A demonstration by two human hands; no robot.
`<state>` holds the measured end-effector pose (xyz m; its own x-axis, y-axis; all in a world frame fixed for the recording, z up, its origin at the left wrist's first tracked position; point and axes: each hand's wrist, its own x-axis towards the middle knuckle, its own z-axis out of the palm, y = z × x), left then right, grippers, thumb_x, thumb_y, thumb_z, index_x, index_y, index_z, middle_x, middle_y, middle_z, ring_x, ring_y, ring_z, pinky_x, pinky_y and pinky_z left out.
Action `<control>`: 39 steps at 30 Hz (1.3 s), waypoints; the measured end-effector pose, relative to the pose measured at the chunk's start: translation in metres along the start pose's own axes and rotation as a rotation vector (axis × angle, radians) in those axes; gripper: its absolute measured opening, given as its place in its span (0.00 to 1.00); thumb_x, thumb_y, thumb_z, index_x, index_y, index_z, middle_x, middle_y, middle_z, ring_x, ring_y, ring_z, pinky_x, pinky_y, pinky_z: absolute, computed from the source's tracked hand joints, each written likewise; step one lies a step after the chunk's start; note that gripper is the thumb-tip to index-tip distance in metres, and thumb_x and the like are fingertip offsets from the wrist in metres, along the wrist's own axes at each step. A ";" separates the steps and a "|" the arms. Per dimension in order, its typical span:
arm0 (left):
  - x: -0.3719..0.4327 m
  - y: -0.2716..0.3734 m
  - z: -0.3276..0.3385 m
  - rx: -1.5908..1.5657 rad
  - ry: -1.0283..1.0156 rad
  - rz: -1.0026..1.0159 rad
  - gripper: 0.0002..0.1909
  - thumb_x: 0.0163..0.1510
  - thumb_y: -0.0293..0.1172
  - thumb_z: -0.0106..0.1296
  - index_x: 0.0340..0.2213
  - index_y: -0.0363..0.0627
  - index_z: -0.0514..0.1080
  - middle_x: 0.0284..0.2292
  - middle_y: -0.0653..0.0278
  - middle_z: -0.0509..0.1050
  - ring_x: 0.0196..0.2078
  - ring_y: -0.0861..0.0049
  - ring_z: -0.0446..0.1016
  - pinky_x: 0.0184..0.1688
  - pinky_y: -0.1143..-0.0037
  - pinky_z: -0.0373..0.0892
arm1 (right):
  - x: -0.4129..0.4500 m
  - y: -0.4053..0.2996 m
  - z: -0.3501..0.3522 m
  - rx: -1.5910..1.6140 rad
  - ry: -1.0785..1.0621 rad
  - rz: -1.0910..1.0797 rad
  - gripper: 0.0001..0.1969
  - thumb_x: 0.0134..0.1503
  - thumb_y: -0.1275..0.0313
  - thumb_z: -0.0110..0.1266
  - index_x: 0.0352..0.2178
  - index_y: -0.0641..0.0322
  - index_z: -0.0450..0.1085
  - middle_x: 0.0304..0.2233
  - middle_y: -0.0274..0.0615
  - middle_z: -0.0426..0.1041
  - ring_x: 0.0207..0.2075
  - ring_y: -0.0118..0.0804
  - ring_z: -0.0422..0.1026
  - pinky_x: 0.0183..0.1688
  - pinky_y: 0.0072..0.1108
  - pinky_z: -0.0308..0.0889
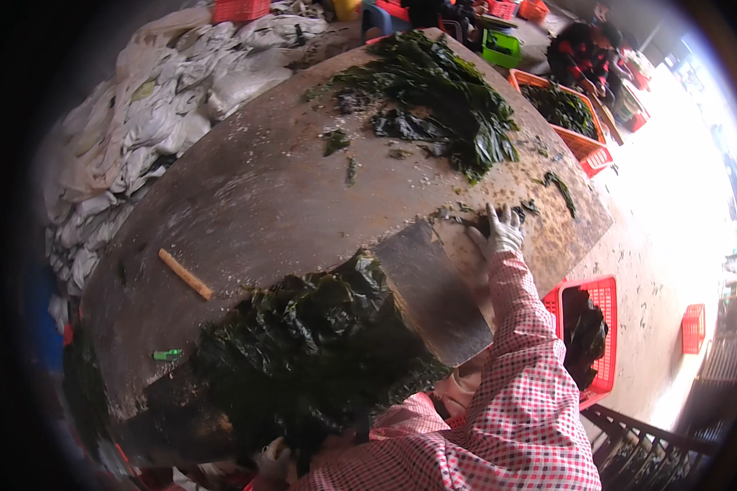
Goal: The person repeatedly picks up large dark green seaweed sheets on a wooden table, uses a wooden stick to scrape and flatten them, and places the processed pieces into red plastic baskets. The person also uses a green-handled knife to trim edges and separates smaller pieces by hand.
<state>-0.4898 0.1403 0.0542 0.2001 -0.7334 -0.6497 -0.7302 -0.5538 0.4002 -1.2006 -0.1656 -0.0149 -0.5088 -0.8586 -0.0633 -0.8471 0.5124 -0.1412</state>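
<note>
My right hand, in a pale glove below a red-and-white checked sleeve, reaches out over the brown table. Its fingers are spread beside small dark scraps of seaweed; whether they touch a scrap is unclear. Low in the view, my left hand, gloved too, is by the near edge of a dark green seaweed heap; its fingers are partly hidden and blurred. The heap lies partly over a dark flat board. Another seaweed pile spreads across the table's far end.
A tan stick and a green object lie on the table's left. Red basket with seaweed stands right of my arm; an orange basket and green crate are farther off. White sacks pile left. People sit at the back.
</note>
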 end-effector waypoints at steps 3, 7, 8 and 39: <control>0.010 -0.003 -0.003 0.070 -0.102 -0.062 0.25 0.56 0.39 0.56 0.52 0.38 0.74 0.43 0.57 0.81 0.47 0.72 0.79 0.50 0.72 0.73 | 0.012 0.012 0.013 0.004 0.127 -0.056 0.27 0.53 0.47 0.59 0.51 0.44 0.72 0.51 0.47 0.71 0.54 0.54 0.67 0.52 0.44 0.65; 0.028 -0.016 -0.014 0.202 -0.148 -0.027 0.27 0.55 0.44 0.56 0.51 0.38 0.75 0.42 0.56 0.81 0.48 0.69 0.79 0.51 0.70 0.73 | -0.010 0.027 0.032 -0.011 0.138 0.004 0.19 0.55 0.49 0.58 0.38 0.51 0.71 0.41 0.47 0.74 0.42 0.53 0.74 0.40 0.42 0.72; 0.032 -0.024 -0.018 0.219 -0.156 -0.010 0.28 0.54 0.45 0.56 0.51 0.38 0.75 0.43 0.55 0.81 0.48 0.68 0.79 0.52 0.69 0.73 | -0.024 0.036 0.036 -0.011 0.115 -0.023 0.19 0.57 0.49 0.57 0.38 0.52 0.70 0.40 0.48 0.73 0.40 0.52 0.76 0.36 0.42 0.74; 0.037 0.044 0.064 0.121 -0.105 -0.259 0.27 0.54 0.46 0.55 0.51 0.42 0.75 0.43 0.52 0.81 0.40 0.66 0.81 0.46 0.68 0.77 | 0.104 0.150 0.017 0.165 0.300 0.001 0.25 0.56 0.52 0.59 0.52 0.49 0.74 0.57 0.51 0.69 0.57 0.57 0.66 0.61 0.44 0.59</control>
<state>-0.5567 0.1136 0.0064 0.3259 -0.5252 -0.7861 -0.7376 -0.6614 0.1361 -1.3781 -0.1780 -0.0593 -0.5533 -0.8015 0.2267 -0.8225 0.4827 -0.3008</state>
